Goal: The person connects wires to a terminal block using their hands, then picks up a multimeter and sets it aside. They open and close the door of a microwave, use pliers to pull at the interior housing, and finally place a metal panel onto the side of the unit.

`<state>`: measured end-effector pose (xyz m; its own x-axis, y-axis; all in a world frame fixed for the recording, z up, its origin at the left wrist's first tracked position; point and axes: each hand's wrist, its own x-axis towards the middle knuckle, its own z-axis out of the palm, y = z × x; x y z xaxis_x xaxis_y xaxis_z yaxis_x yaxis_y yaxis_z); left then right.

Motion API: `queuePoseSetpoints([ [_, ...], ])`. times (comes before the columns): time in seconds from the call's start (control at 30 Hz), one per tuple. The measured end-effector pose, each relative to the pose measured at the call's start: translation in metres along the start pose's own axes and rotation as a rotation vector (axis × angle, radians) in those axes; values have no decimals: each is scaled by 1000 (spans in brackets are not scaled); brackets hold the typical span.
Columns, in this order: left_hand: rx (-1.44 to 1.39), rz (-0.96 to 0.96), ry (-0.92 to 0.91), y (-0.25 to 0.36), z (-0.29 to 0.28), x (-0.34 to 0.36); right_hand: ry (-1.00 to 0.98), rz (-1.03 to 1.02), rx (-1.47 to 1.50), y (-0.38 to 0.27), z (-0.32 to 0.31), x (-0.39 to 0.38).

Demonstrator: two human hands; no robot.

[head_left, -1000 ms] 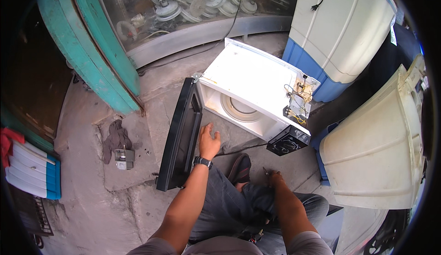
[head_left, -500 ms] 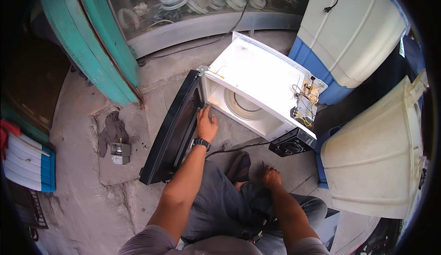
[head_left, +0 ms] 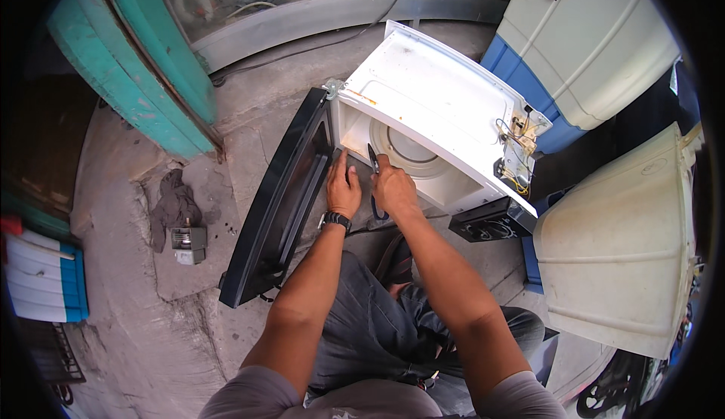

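A white microwave oven (head_left: 430, 79) lies in front of me with its black door (head_left: 276, 200) swung open to the left. The round turntable area (head_left: 408, 149) shows inside. My right hand (head_left: 394, 190) grips dark-handled pliers (head_left: 373, 159), their jaws pointing at the left part of the opening. My left hand (head_left: 343, 189) has its fingers stretched out against the lower left edge of the opening, close to the pliers. It holds nothing that I can see. The black control panel (head_left: 491, 220) sits at the oven's right front, below exposed wires (head_left: 517, 141).
A small metal part (head_left: 188, 245) and a dark rag (head_left: 176, 201) lie on the concrete at left. Teal posts (head_left: 143, 64) stand at far left, with a glass case (head_left: 302, 11) at the back. Large cream-and-blue tubs (head_left: 615, 245) crowd the right side.
My right hand has come up from beside my knee to the oven's opening, bringing the pliers. My left hand stays by the opening's lower left edge. The view has shifted slightly.
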<state>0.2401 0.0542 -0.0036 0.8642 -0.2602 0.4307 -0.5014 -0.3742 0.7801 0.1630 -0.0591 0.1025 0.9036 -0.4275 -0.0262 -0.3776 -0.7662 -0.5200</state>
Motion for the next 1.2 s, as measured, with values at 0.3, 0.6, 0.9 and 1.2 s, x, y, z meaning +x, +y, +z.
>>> queuePoseSetpoints([
  [0.3,-50,-69,-46,8,1,-2,-40,-65,-166,-3,21,14],
  [0.6,-81,-57,105,-5,-3,-6,-126,-115,-33,-3,28,-9],
  [0.9,-104,-71,54,-2,0,-3,-121,-135,-90,-3,16,20],
  [1.2,-180,-137,77,-4,-1,-3,-35,-42,-52,-8,12,23],
])
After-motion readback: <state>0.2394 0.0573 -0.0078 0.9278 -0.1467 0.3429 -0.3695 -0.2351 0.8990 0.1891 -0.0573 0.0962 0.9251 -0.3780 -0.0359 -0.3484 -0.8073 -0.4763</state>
